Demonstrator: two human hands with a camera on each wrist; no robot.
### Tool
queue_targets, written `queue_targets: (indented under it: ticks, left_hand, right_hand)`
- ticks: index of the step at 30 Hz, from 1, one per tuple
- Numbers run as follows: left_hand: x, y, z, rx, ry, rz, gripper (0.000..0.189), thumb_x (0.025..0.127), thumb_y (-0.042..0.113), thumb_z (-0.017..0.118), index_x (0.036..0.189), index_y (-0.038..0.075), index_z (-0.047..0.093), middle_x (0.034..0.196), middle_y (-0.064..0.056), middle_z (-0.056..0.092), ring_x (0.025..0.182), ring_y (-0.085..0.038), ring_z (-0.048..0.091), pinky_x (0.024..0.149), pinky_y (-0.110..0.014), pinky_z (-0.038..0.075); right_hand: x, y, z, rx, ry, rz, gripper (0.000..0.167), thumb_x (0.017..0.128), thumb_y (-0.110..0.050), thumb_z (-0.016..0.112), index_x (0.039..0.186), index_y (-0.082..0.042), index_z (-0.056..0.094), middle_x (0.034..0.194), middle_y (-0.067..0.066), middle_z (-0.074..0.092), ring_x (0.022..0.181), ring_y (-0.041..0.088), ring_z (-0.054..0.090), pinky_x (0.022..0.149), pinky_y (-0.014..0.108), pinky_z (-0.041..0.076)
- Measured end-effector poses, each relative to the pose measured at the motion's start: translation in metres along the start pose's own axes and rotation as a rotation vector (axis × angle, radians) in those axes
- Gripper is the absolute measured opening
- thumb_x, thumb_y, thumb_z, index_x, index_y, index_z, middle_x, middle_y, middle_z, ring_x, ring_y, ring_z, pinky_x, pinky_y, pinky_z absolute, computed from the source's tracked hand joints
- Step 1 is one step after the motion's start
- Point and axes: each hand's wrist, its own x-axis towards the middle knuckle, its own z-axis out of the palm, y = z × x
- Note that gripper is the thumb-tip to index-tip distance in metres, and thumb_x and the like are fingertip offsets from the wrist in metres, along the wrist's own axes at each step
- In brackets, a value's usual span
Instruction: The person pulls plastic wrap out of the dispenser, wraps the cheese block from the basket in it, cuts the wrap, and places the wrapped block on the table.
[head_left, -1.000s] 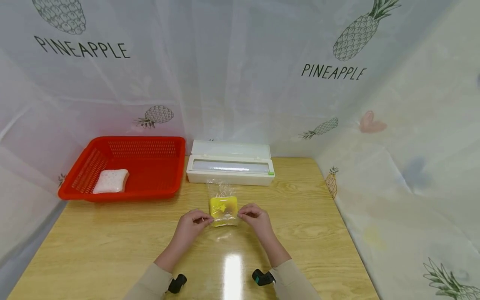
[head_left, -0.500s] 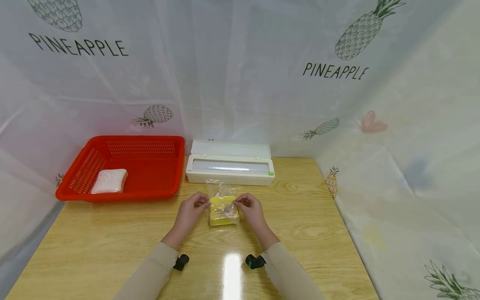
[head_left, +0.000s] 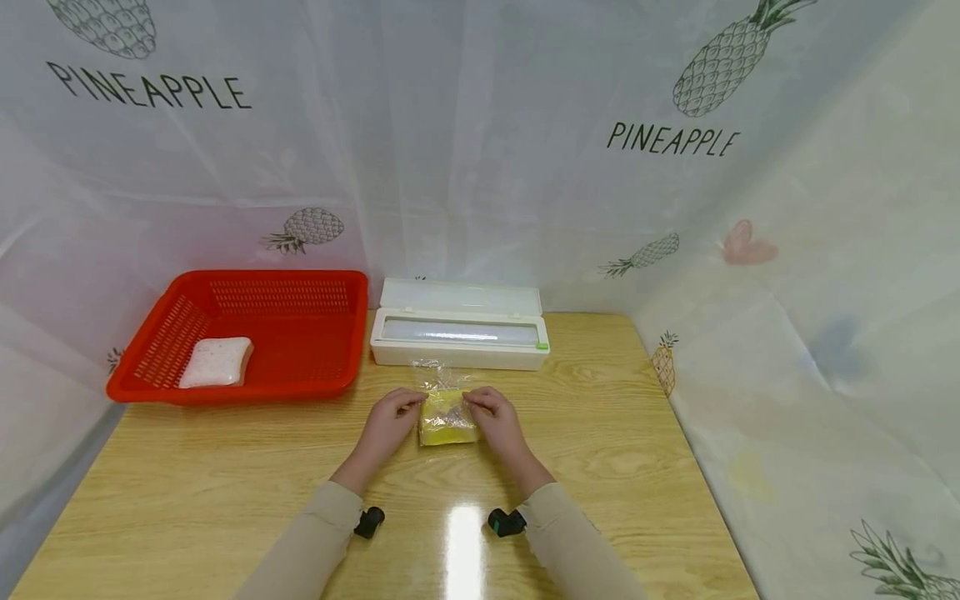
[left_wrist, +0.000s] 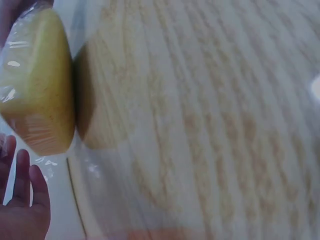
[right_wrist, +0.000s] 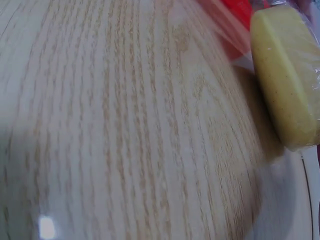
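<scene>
Nearest, two beige sleeves [head_left: 307, 537] come in over the tabletop [head_left: 600, 433], a small black device [head_left: 369, 522] at each wrist and a streak of reflected light [head_left: 465, 550] on the glossy wood grain between them. Farther in, the left hand [head_left: 387, 425] and the right hand [head_left: 498, 421] flank a yellow block [head_left: 447, 435] with rounded edges, the fingers and thumb of each pinching clear film [head_left: 441, 377] near its far edge; whether the block lies flat or is slightly raised, I cannot tell. (Its sides look thick and finely speckled in the wrist views.) A crinkled, shiny flap of film spreads beyond it, close to a long white dispenser [head_left: 461, 357] with a raised lid [head_left: 461, 296] and a green tab [head_left: 543, 346]. To the left, a red slotted basket [head_left: 300, 392] holds a pale, squarish block [head_left: 216, 363]. Behind hangs creased, pale cloth [head_left: 480, 167], printed with pineapples.
</scene>
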Motion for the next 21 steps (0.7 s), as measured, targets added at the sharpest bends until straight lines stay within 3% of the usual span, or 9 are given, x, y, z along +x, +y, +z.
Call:
queue_targets:
  ticks: [4,9,14,21]
  left_hand:
    - [0.0,0.0,0.004,-0.006,-0.02,-0.021,0.031,0.088,0.013,0.073,0.118,0.004,0.07,0.115,-0.007,0.064,0.103,-0.024,0.059,0.087,-0.041,0.05]
    - [-0.001,-0.004,0.011,0.019,-0.04,-0.046,0.044,0.085,0.024,0.078,0.123,0.004,0.066,0.117,-0.005,0.061,0.1,-0.021,0.056,0.084,-0.04,0.049]
    - [-0.007,-0.007,0.016,0.04,-0.036,-0.067,0.046,0.082,0.018,0.08,0.123,0.003,0.066,0.117,-0.005,0.06,0.093,-0.02,0.054,0.079,-0.038,0.048]
    - [-0.018,-0.005,0.026,-0.051,0.002,-0.084,0.041,0.083,0.007,0.078,0.122,0.003,0.066,0.123,-0.009,0.054,0.095,-0.021,0.051,0.079,-0.034,0.049]
  right_hand:
    - [0.003,0.02,0.004,-0.013,0.015,0.035,0.026,0.09,-0.01,0.071,0.113,0.001,0.071,0.112,0.009,0.063,0.108,0.025,0.057,0.092,0.033,0.049]
    - [0.001,0.025,0.007,-0.059,0.023,0.054,0.039,0.083,-0.023,0.079,0.115,-0.002,0.071,0.114,0.003,0.06,0.114,0.024,0.053,0.1,0.045,0.044]
    - [-0.005,0.025,0.008,-0.112,-0.001,0.051,0.04,0.084,-0.026,0.078,0.116,-0.003,0.07,0.116,0.001,0.057,0.116,0.024,0.051,0.1,0.048,0.042]
    - [-0.012,0.03,0.011,-0.012,0.009,0.078,0.037,0.084,-0.02,0.078,0.117,-0.005,0.07,0.132,0.004,0.049,0.126,0.024,0.043,0.105,0.041,0.039]
